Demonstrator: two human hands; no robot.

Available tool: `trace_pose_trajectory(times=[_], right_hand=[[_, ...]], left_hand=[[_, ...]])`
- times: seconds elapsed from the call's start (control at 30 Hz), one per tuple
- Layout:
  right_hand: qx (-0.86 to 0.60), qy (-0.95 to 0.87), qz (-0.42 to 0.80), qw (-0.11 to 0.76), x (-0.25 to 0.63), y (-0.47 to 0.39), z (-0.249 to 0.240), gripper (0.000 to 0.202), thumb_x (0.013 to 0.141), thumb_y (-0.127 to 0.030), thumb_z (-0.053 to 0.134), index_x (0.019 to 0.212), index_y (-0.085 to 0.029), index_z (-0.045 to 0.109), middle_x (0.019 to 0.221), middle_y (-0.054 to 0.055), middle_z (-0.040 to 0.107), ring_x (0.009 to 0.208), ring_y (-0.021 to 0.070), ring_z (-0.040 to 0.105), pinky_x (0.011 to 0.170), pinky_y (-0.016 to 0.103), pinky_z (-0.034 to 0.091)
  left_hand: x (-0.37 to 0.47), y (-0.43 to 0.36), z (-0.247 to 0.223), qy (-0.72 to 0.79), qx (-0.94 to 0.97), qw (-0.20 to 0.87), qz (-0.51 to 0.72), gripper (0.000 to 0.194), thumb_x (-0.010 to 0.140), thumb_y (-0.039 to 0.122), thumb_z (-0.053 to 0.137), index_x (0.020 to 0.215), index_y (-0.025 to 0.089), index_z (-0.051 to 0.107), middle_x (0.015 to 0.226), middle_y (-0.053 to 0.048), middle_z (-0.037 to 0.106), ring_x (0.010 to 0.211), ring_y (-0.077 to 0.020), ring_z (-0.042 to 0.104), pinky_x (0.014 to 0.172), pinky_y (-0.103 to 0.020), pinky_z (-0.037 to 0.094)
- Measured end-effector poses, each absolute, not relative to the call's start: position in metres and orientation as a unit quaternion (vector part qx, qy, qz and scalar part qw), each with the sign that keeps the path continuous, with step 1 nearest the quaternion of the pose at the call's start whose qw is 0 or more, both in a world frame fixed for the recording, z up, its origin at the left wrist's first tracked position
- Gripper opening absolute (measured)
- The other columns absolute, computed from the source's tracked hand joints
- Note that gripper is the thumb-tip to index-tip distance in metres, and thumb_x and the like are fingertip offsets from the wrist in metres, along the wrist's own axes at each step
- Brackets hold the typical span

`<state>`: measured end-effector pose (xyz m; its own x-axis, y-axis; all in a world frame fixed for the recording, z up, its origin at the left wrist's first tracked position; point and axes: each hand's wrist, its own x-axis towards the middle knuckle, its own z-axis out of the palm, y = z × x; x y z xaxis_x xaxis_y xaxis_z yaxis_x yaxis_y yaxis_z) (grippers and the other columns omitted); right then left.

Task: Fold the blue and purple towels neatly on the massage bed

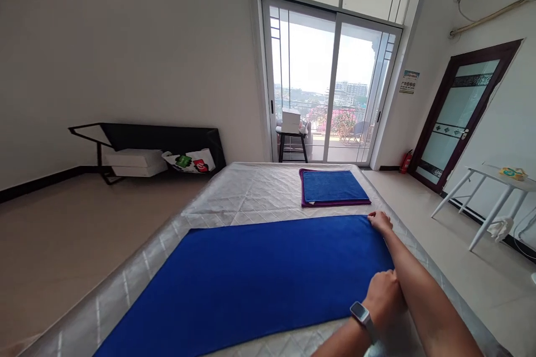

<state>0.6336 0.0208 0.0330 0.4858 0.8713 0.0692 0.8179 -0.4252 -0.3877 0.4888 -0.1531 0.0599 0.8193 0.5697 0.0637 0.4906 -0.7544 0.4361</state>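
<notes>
Mattress (251,189) bears blue towel (251,279), both hands at its edge.

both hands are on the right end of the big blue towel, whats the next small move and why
Probably lift that right end and carry it leftward over the rest. The large blue towel lies flat and spread on the mattress, the right hand pinches its far right corner, the left hand sits at its near right edge, and folded towels already lie stacked beyond.

Spread towel (251,279) on mattress (251,189) left of both hands, right hand (380,221) at its far corner, left hand (383,295) nearer, folded towels (333,187) beyond them
</notes>
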Motion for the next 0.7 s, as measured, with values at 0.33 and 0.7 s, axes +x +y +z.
trace_pose_trajectory(times=[0.33, 0.7], right_hand=[[-0.784, -0.502, 0.172, 0.324, 0.596, 0.015, 0.08, 0.035, 0.082, -0.028, 0.047, 0.101, -0.017, 0.075, 0.086, 0.009, 0.075, 0.091, 0.0236, 0.07, 0.077, 0.03, 0.053], [-0.514, -0.666, 0.355, 0.407, 0.39, 0.041, 0.138, 0.033, 0.09, -0.029, 0.048, 0.106, -0.018, 0.074, 0.087, 0.006, 0.075, 0.083, 0.0177, 0.071, 0.078, 0.028, 0.058]], left_hand=[[0.429, -0.156, 0.092, 0.41, 0.812, 0.356, 0.215, 0.012, 0.077, 0.024, 0.059, 0.087, 0.018, 0.062, 0.089, -0.006, 0.073, 0.079, -0.0194, 0.064, 0.066, -0.028, 0.046], [0.181, -0.173, 0.127, 0.425, 0.538, 0.56, 0.465, 0.043, 0.061, 0.054, 0.075, 0.074, 0.02, 0.051, 0.06, 0.004, 0.063, 0.043, -0.0082, 0.05, 0.045, -0.021, 0.037]])
